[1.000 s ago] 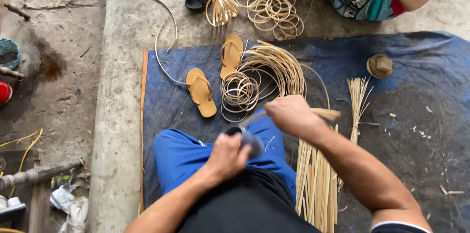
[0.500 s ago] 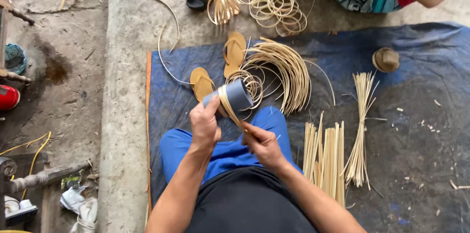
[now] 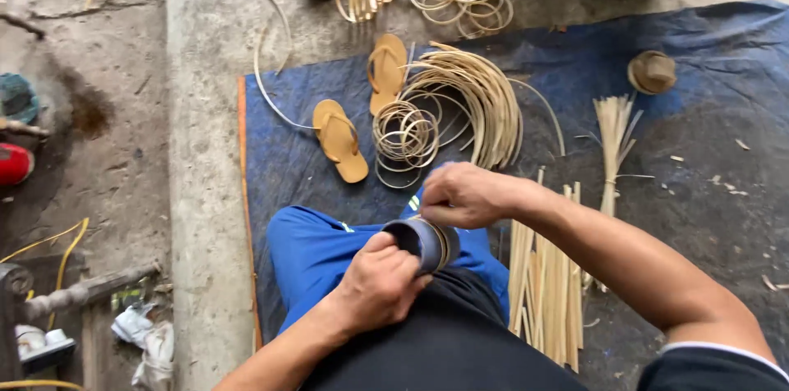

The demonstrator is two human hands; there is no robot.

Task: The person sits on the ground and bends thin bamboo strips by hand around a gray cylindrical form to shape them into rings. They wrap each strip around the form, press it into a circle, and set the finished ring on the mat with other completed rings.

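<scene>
- Risk: cane strip [image 3: 445, 244] may spring loose off grey pipe form [image 3: 417, 241] if pinch relaxes; strip looks stiff.
- Risk: form could twist in lap; held at one end only.
- L hand [image 3: 380, 282]: fingers curled around form's open end.
- R hand [image 3: 462, 194]: fingertips pressed together on strip, atop form.
- Form over blue shorts [image 3: 316, 247].

The dark grey cylindrical form [image 3: 421, 241], a short open-ended tube, lies tilted on its side above the person's lap with its hollow mouth turned toward the left hand. A pale cane strip [image 3: 445, 243] is wound in several close turns around its far end, forming a tan band against the dark wall. Both hands grip it, so part of its surface is hidden.
</scene>
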